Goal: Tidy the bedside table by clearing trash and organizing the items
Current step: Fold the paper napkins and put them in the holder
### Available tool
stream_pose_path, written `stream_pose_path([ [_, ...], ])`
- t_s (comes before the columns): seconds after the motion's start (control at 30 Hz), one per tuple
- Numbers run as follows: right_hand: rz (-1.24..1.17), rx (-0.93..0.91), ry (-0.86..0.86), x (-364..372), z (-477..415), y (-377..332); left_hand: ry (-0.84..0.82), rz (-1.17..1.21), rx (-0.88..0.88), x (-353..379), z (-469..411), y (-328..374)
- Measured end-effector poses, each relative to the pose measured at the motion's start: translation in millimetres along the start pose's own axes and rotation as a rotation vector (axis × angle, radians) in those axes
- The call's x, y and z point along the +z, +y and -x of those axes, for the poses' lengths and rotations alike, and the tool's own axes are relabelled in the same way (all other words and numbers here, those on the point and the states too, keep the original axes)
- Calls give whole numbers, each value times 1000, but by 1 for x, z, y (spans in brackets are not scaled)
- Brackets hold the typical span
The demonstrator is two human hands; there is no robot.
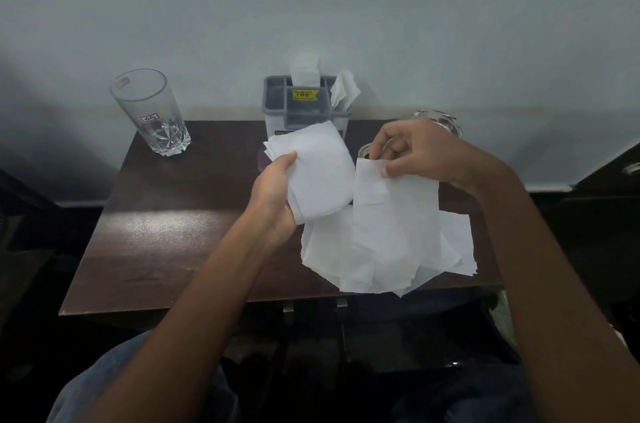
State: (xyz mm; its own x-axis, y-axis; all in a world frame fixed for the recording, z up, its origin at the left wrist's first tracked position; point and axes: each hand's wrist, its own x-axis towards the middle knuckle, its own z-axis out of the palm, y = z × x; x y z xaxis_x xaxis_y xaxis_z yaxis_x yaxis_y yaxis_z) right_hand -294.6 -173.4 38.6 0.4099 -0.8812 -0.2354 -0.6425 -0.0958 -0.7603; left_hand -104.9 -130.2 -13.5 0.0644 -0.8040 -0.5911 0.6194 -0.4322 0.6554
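White tissues are sitting folded in the left hand, thumb clamping them, while the right hand is pinching one sheet above the loose pile at the tabletop's right front edge.

I see a pale blue-grey wall filling the upper frame, a dark wooden bedside table at centre with a light glare, and shadowed surroundings.

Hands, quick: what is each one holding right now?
Left hand: closed on a folded stack of tissues.
Right hand: fingers pinching one loose tissue sheet.
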Motion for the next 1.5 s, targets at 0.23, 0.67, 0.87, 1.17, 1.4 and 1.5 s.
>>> stream_pose_path([
  [0.23, 101, 148, 4, 17, -17, 43, 64, 7, 40, -5, -3, 0],
  [0.67, -417, 22, -53, 10, -6, 10, -318, -357, -156, 3, 10, -5],
  [0.87, -252, 5, -234, 10, -1, 1, -434, -543, -194, 0, 10, -8],
  [1.17, -615, 34, 144, 6, -8, 7, -325, -275, -17, 2, 4, 0],
  [1.4, -755, 131, 281, 17, -15, 7, -161, -325, 268, -1, 5, -3],
  [1.5, -792, 111, 273, 17, -16, 8, -109, -345, 312, -1, 4, -2],
])
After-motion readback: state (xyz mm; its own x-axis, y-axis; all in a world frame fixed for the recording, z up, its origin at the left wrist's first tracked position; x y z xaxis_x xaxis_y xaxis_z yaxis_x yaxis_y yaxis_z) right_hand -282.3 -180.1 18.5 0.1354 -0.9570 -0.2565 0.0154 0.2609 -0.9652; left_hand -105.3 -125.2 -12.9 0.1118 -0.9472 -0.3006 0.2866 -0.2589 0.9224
